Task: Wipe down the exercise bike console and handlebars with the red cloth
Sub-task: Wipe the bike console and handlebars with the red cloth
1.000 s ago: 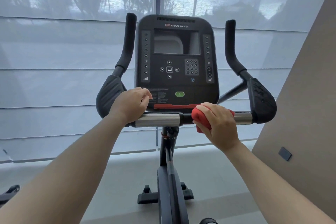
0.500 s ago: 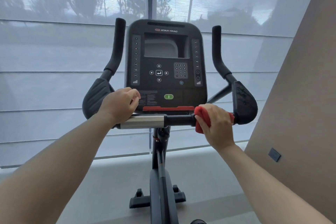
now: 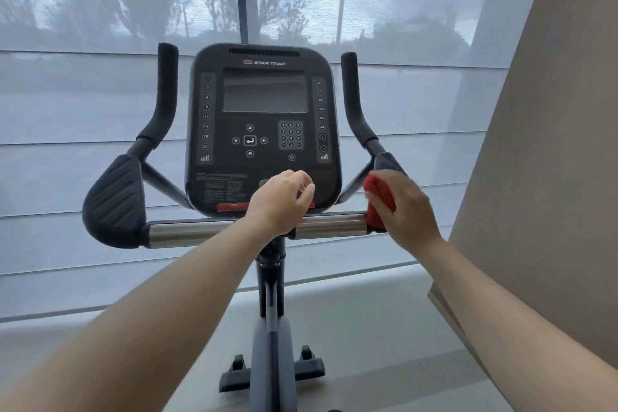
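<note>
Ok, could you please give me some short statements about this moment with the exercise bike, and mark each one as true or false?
1. The red cloth is held in the right hand. True.
2. The cloth is pressed on the console screen. False: it is at the right end of the horizontal bar, well below the screen.
3. The console screen is dark. True.
4. The left hand grips the upright left handle. False: it sits at the middle of the horizontal bar, with curled fingers.
5. Both hands hold the cloth. False: only the right hand has it, and the hands are apart.
</note>
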The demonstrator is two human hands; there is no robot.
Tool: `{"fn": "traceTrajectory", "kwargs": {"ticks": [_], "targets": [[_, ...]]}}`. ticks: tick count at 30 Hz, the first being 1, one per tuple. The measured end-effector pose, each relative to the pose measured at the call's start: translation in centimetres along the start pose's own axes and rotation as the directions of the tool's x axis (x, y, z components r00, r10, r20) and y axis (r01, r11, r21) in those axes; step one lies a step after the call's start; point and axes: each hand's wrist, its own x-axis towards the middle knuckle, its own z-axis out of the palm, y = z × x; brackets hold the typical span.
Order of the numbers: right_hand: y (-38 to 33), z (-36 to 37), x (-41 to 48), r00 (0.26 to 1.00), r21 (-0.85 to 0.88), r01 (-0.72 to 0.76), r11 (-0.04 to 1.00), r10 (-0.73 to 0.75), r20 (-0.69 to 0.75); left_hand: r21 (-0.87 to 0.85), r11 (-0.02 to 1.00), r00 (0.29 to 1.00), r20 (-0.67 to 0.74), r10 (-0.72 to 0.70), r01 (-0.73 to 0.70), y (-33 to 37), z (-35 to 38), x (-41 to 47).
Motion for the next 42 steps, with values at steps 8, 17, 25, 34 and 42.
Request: {"fn": "traceTrajectory", "kwargs": {"ticks": [8, 17, 25, 34, 42], "targets": [[2.6, 1.1, -1.0, 0.987, -0.030, 0.071, 0.997, -0.066, 0.143, 0.163, 0.979, 0.992, -0.055, -0.113, 0.121, 3.0, 5.7, 1.6], [3.1, 0.4, -2.5, 0.975, 0.052, 0.146, 0.988, -0.153, 0.162, 0.245, 0.958, 0.989, -0.020, -0.147, 0.147, 3.5, 5.5, 1.2], [2.9, 0.8, 0.2, 0.973, 0.109, -0.018, 0.994, -0.007, 0.231, 0.224, 0.957, 0.983, -0.055, -0.176, 0.184, 3.4, 5.7, 1.5], [3.7, 0.4, -0.5, 0.974, 0.135, 0.104, 0.985, -0.128, 0.186, 0.222, 0.958, 0.983, -0.056, -0.175, 0.183, 3.4, 5.5, 1.6], [3.1, 0.9, -1.0, 0.975, 0.100, 0.033, 0.994, -0.054, 0.216, 0.226, 0.955, 0.982, -0.031, -0.187, 0.189, 3.1, 5.5, 1.7]]}}
